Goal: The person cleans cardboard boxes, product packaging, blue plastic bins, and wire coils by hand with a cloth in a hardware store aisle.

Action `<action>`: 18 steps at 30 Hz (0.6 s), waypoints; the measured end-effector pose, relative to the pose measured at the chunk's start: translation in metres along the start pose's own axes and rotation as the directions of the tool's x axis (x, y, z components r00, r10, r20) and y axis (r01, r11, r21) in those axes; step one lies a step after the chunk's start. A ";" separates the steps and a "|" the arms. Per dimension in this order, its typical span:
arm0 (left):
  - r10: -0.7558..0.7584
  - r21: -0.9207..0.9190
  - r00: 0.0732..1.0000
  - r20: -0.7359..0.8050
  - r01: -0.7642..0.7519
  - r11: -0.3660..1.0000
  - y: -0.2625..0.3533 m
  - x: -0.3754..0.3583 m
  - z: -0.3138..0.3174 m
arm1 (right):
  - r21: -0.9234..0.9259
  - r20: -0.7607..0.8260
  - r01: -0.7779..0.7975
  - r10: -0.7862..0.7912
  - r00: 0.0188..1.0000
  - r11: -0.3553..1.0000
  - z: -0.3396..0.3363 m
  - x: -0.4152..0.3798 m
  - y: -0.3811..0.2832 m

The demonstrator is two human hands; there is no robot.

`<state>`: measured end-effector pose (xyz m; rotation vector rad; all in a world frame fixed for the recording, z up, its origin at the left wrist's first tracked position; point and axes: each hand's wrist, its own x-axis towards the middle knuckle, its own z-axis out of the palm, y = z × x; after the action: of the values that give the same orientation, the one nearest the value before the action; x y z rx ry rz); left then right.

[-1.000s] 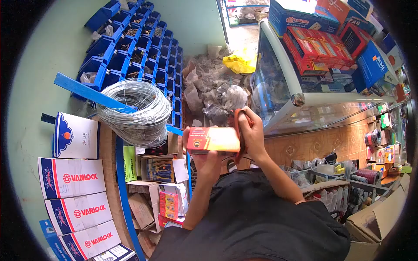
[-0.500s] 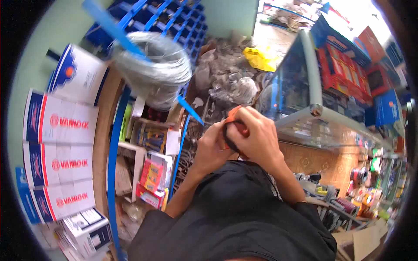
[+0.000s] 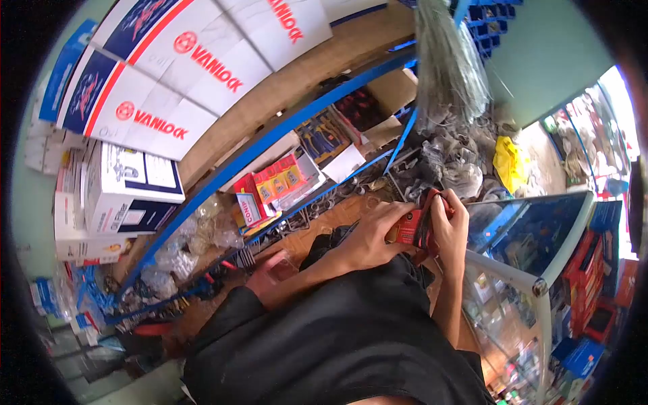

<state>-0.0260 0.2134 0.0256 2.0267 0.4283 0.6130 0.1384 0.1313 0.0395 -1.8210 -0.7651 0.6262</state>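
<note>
In front of my black shirt, both my hands meet around a small red packet with a dark band (image 3: pixel 408 228); its exact kind I cannot make out. My left hand (image 3: pixel 373 235) grips its left side with bent fingers. At the other side, the fingers and thumb of my right hand (image 3: pixel 448 226) pinch the dark, strap-like part near the top. My fingers cover some of the packet.
White VANLOCK boxes (image 3: pixel 208 67) line the shelf at upper left, above an oil filter box (image 3: pixel 131 185). Lower shelving holds red and yellow packs (image 3: pixel 280 179). Bundled wire (image 3: pixel 451 64) hangs ahead near a yellow bag (image 3: pixel 511 164). A glass display case (image 3: pixel 520 223) stands right.
My view has swung left and tilted, so the shelves and VANLOCK boxes fill more of it. Both hands still hold the packet, whose red face now shows more.
</note>
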 end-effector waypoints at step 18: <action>-0.520 -0.019 0.692 -0.501 0.592 0.806 -0.217 -0.052 -0.080 | -0.451 -0.103 -0.073 0.030 0.994 0.890 -0.028 -0.003 0.043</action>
<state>-0.1261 0.3482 -0.1409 1.7092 1.3800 0.7083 0.1659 0.1002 0.0091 -2.2894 -0.8526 0.4108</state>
